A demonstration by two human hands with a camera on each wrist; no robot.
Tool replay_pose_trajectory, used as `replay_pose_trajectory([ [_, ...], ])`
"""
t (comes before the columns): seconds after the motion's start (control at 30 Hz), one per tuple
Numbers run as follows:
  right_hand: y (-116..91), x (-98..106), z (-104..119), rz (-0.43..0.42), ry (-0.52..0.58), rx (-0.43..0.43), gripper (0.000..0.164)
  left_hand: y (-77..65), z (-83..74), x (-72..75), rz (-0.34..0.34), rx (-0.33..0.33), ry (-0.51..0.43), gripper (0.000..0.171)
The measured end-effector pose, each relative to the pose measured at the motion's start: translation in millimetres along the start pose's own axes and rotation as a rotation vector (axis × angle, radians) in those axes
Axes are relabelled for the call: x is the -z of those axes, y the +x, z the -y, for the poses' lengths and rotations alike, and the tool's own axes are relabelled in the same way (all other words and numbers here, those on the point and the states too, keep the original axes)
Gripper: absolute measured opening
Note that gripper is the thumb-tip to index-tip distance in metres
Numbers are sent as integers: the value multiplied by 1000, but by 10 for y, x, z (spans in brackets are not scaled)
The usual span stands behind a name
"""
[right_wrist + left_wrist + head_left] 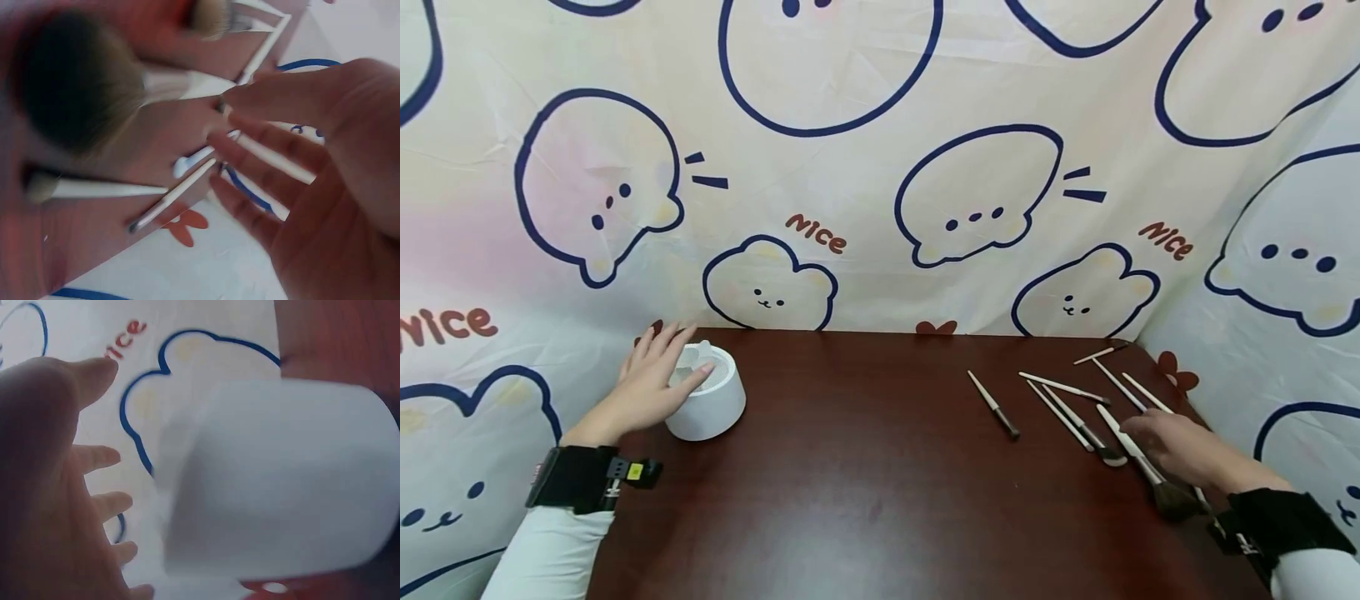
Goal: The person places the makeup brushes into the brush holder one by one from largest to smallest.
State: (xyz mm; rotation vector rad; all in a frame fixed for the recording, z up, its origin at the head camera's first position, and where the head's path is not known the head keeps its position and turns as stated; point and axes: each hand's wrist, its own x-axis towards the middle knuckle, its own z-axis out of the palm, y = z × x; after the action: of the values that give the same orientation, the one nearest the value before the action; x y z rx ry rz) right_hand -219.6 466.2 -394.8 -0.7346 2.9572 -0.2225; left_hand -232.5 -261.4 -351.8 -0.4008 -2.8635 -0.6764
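White cup [706, 414], standing upright near the far left corner of the worktop [865, 492]; I take its upturned mouth as the reason for its pose, since it leaves the opening accessible. My left hand [651, 385] lies at its left side, thumb reaching across the mouth. The fingers are released and spread, gripping nothing; whether any touches the wall I cannot tell. I judge the hand to be set there as a guard against tipping.

Large brush [1150, 473], lying flat near the right edge, its dark bristles toward the near edge. My right hand [1180, 446] is over it, thumb and fingertips close together at the handles, the fingers only slightly bent; whether they pinch a handle or merely touch one, I cannot tell from my feed.

Slim brushes [1064, 388], fanned out between the large brush and the far edge, some just beside one another, probably spaced so that single handles are reachable. One short brush [993, 405] lies apart, nearer the middle. Beyond the far edge hangs a printed cloth [865, 187].
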Motion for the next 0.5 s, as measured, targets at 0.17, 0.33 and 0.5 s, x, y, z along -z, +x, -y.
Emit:
replay_pose_trajectory([
  [0.17, -9, -32, -53, 86, 52, 12, 36, -77, 242, -31, 45, 55, -183, 79],
  [0.33, 23, -103, -114, 83, 65, 97, 39, -124, 406, -129, 70, 153, -349, 86],
  [0.5, 52, -204, -138, 51, 31, 165, 39, -135, 435, -177, 52, 232, -462, 94],
])
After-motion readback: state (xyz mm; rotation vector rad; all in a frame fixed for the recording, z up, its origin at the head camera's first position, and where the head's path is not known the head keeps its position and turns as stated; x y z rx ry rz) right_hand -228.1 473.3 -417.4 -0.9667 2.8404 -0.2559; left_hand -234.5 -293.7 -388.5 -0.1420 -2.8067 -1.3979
